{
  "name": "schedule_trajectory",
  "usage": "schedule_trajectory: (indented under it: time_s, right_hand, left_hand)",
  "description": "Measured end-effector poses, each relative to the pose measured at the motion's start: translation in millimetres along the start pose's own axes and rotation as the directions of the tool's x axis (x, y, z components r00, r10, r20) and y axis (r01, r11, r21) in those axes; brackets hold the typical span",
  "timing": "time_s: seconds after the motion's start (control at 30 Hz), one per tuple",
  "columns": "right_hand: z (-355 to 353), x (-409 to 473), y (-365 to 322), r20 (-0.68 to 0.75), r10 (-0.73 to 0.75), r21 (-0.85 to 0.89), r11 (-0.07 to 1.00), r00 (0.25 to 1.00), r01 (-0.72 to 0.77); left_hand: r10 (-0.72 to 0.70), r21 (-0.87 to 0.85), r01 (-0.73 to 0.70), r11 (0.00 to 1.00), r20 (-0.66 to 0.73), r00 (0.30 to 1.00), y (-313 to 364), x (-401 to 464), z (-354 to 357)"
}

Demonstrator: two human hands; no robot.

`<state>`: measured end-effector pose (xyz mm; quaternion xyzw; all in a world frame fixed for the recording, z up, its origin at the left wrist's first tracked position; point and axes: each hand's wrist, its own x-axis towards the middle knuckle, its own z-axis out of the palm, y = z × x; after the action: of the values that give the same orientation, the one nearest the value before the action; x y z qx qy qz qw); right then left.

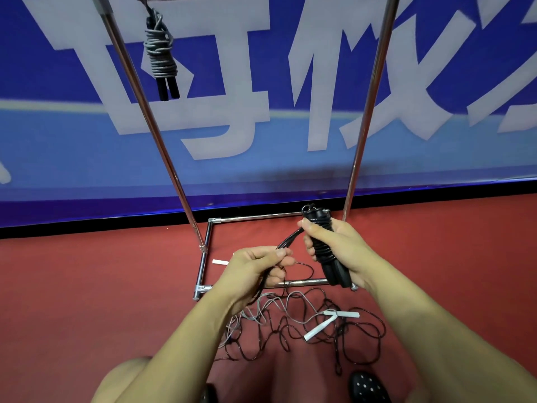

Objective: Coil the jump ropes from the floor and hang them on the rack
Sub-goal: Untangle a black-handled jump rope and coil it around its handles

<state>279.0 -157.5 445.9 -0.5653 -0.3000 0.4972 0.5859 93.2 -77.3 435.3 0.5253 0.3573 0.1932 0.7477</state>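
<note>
My right hand (334, 245) grips a pair of black jump-rope handles (334, 271) with black cord wound round them. A bundle of that black cord (287, 241) runs from the handles to my left hand (258, 269), which pinches it between thumb and fingers. On the red floor below lies a tangle of dark and grey ropes (305, 330) with white handles (319, 327). A coiled grey rope with black handles (161, 56) hangs from the top of the metal rack (162, 152).
The rack's base frame (203, 263) sits on the red floor in front of a blue banner wall (261, 82). Another white handle (220, 262) lies inside the base. My dark dotted shoe (367, 386) is at the bottom edge.
</note>
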Motion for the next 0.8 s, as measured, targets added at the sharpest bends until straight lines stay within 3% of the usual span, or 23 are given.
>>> schedule_trajectory:
  time_s: [0.17,0.27,0.37,0.6,0.8]
  right_hand:
    - [4.8,3.7,4.1,-0.026,0.078,0.028,0.997,0.997,-0.078]
    - [4.9,5.9,2.0,0.037,0.158,0.192,0.968,0.987,-0.162]
    - [4.3,4.8,1.6,0.087,0.196,0.214,0.954,0.977,-0.21]
    - [4.6,8.0,15.1,0.057,0.165,0.09,0.981,0.985,-0.169]
    - [9.6,4.0,25.1,0.019,0.184,-0.197,0.964,0.983,-0.176]
  left_hand:
    - [0.247,0.408,-0.176,0.896,-0.13,0.96,2.3,-0.6,-2.3]
    - [0.306,0.511,-0.19,0.838,-0.152,0.94,3.3,-3.7,0.4]
    - [0.315,0.569,-0.17,0.805,-0.166,0.935,3.5,-4.3,1.0]
    - [0.349,0.683,-0.169,0.711,-0.133,0.928,3.6,-4.0,1.3]
    - [0.315,0.739,-0.149,0.657,-0.089,0.945,0.9,-7.9,2.7]
